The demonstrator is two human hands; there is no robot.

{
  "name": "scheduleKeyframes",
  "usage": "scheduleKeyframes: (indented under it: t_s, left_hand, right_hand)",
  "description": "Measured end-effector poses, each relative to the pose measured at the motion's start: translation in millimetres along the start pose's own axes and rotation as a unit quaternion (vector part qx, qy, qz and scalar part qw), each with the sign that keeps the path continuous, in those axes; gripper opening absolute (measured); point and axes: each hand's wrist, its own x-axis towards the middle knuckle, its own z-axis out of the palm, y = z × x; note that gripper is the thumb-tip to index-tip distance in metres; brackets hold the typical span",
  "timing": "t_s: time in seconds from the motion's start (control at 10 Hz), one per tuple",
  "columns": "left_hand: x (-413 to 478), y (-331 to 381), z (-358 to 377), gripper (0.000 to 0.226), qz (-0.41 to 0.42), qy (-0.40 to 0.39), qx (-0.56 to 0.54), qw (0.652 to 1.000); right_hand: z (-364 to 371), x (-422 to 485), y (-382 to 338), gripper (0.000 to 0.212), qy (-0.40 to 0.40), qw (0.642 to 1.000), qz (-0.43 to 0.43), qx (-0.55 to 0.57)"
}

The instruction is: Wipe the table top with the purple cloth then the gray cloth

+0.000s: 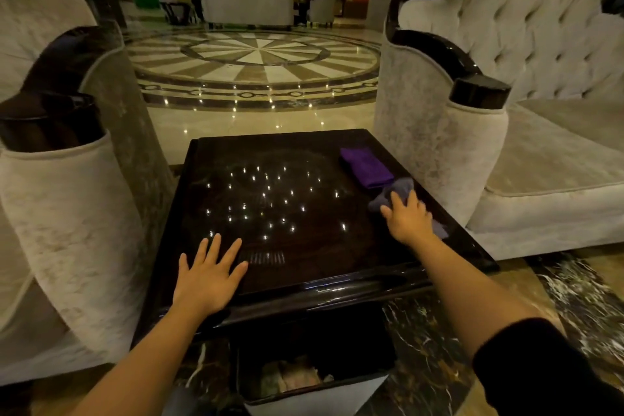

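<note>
A dark glossy square table (304, 199) stands between two armchairs. The purple cloth (366, 165) lies folded at the table's far right corner. Just in front of it the gray cloth (398, 191) is bunched on the table's right side, and my right hand (410, 218) presses down on it, fingers curled over it. My left hand (211, 275) rests flat on the table's near left part, fingers spread, holding nothing.
Pale upholstered armchairs with dark wooden arms flank the table: one at the left (67, 199), one at the right (506, 94). A dark bin (314, 378) with paper waste sits on the floor below the table's near edge. Polished marble floor (256, 57) stretches beyond.
</note>
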Motion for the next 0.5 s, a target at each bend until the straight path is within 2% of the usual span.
scheduleKeyframes:
  t_s: [0.1, 0.2, 0.5]
  left_hand:
    - [1, 0, 0, 0.057, 0.001, -0.003, -0.001, 1.0]
    - [2, -1, 0, 0.057, 0.001, -0.007, 0.003, 1.0]
    - [4, 2, -11, 0.058, 0.016, -0.048, 0.013, 0.999]
  right_hand:
    - [15, 0, 3, 0.064, -0.08, 0.995, -0.005, -0.066]
    - [7, -2, 2, 0.064, -0.102, 0.993, 0.003, -0.061]
    - [19, -35, -24, 0.061, -0.067, 0.996, -0.066, -0.007]
